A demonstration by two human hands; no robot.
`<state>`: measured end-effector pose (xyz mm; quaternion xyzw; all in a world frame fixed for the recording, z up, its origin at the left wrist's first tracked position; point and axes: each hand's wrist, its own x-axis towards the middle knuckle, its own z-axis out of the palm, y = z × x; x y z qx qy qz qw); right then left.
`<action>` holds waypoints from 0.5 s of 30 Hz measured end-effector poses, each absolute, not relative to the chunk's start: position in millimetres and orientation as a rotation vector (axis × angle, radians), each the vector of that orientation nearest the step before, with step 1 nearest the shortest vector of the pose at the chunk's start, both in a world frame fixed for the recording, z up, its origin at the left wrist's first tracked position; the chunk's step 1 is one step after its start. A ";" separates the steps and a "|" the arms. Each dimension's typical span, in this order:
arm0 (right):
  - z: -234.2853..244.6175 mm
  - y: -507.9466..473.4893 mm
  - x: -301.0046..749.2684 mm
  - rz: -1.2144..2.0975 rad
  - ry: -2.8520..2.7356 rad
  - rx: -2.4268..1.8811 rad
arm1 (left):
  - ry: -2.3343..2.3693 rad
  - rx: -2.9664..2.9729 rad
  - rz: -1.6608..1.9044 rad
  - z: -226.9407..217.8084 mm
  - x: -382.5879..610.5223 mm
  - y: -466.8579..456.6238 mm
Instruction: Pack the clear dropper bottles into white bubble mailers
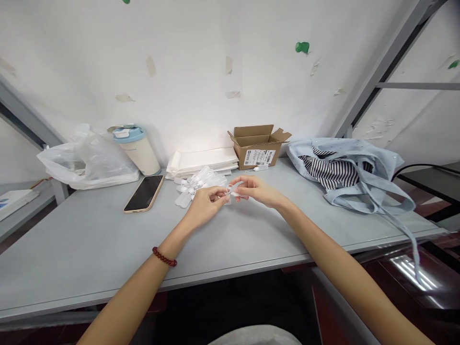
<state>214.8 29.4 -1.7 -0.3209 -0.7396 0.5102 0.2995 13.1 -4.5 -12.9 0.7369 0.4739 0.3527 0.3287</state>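
Pinched between left hand [206, 205] and right hand [261, 191] — 1 white piece [235, 194].

Likely a workshop, a grey workbench [108, 244] stood between metal posts [383, 67], tape scraps [151, 66] clung to the wall [194, 48], a labelled carton [259, 157] sat open

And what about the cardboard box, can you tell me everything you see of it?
The box is brown and looks like cardboard. It stands upright on the grey table, near the white wall, with its top flaps open. A white printed label is on its front. A stack of white sheets lies beside it, on the left. No hand touches it. Its bottom inside is hidden.
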 end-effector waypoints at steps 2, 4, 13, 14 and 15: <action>-0.4 28.5 214.7 1.353 -1.969 -0.863 | 1.250 1.925 0.920 -11.8 12.6 -4.3; 0.6 27.9 214.6 1.351 -1.970 -0.867 | 1.244 1.929 0.917 -11.1 12.3 -4.3; -1.7 29.1 215.1 1.381 -1.969 -0.837 | 1.200 1.982 0.901 -12.3 11.4 -5.3; -2.7 29.2 215.1 1.384 -1.969 -0.833 | 1.200 1.985 0.897 -12.6 11.2 -5.6; -3.6 29.2 215.0 1.387 -1.970 -0.830 | 1.199 1.988 0.893 -12.9 11.1 -5.9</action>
